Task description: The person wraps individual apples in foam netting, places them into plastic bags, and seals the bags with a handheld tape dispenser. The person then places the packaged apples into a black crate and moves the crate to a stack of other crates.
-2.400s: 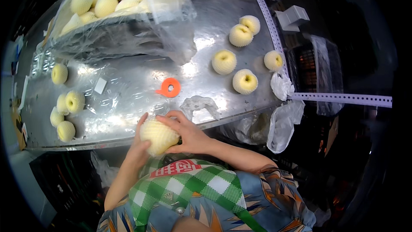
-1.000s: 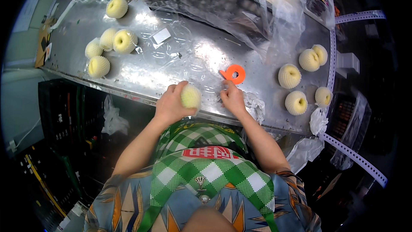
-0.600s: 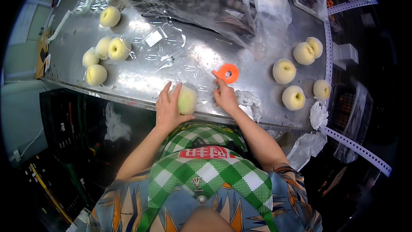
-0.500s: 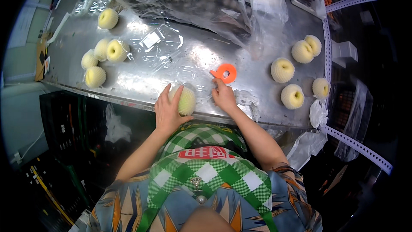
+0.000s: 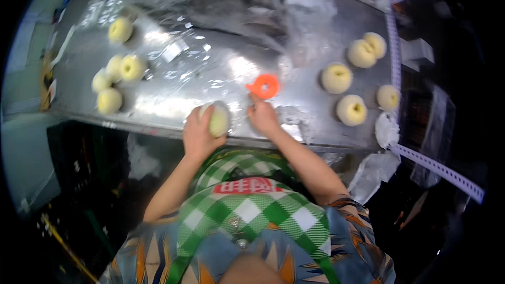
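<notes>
At the table's near edge my left hand (image 5: 199, 135) is wrapped round a pale yellow-green round fruit (image 5: 220, 121) in a white foam net. Its thumb lies along the near side of the fruit, with the fingers over the left and top. To the right, my right hand (image 5: 264, 118) has its fingers curled together, the fingertips at the pointed tab of an orange ring-shaped tape dispenser (image 5: 265, 86). The dispenser lies flat on the metal table (image 5: 210, 87). Whether a strip of tape is between these fingertips cannot be made out.
Several netted fruits (image 5: 109, 101) stand at the left, several more (image 5: 351, 110) at the right. Clear plastic wrapping (image 5: 184, 55) lies mid-table. A large plastic-covered dark container (image 5: 210, 5) fills the back. Crumpled white material (image 5: 387, 129) sits at the right corner.
The whole view has shifted slightly and blurred. Both hands keep about the same places relative to the fruit and the tape dispenser.
</notes>
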Action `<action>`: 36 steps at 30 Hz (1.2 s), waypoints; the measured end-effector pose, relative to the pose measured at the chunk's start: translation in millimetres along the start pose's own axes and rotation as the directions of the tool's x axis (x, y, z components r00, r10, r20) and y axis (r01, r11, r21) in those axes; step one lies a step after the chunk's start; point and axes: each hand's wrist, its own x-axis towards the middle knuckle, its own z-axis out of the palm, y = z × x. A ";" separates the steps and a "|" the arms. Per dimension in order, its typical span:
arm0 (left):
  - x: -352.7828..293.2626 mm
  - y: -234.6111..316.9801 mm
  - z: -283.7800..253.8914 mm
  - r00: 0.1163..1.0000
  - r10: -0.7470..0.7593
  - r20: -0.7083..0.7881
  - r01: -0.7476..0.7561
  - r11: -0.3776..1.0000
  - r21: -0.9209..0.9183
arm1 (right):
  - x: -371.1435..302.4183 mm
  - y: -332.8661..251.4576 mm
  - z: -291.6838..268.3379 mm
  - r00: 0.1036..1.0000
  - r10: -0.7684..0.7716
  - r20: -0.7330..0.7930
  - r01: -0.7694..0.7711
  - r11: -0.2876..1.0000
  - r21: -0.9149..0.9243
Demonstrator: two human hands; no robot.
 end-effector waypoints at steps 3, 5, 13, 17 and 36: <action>-0.3 -14.5 20.2 1.000 0.006 0.005 -0.006 1.000 -0.003 | 1.4 -9.4 -16.3 0.993 0.070 0.098 -0.053 0.984 -0.172; 1.1 -12.1 3.6 0.996 -0.008 0.089 0.022 0.987 -0.158 | -13.5 -27.9 -58.6 0.997 -0.033 0.067 0.045 0.980 -0.196; -15.4 -8.8 -12.1 0.999 0.037 0.000 -0.035 0.958 -0.284 | -49.6 159.1 -320.7 0.436 -0.084 -0.896 -0.387 0.881 -0.271; -12.9 -12.6 -12.2 0.999 0.045 0.006 -0.041 0.959 -0.279 | -34.7 203.6 -368.6 0.472 0.127 -0.872 -0.638 0.732 -0.239; -8.9 -16.6 -9.6 0.999 -0.001 0.035 0.013 0.946 -0.324 | -36.5 215.8 -379.1 0.511 0.088 -0.855 -0.309 0.947 -0.087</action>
